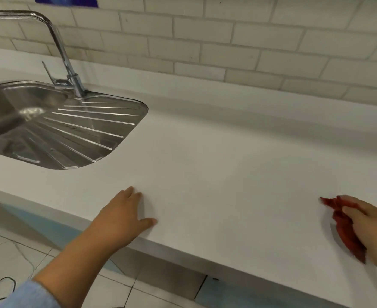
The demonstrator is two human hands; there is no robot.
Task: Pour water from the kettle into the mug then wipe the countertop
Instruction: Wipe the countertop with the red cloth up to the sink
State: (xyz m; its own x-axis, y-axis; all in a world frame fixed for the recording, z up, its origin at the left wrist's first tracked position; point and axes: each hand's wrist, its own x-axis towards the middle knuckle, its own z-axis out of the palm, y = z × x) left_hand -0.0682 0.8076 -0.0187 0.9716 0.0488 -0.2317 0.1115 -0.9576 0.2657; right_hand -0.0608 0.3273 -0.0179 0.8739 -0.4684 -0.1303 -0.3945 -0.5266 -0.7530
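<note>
Two hands on countertop (216,163), right hand (369,227) gripping red cloth (347,234)

The right hand (369,227) is cut by the right edge and covers part of the blurred red cloth (347,230). The sink (50,130), the tap spout (16,15) and the blue sign (65,1) are also cut off by the edges.

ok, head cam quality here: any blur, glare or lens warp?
Head view: right hand and red cloth are motion-smeared; left hand, flat on the countertop, is sharper. Bright glare streaks on the sink drainer ridges. Wide-angle warp bends the tile lines. Soft, even lighting, faint shadows.
</note>
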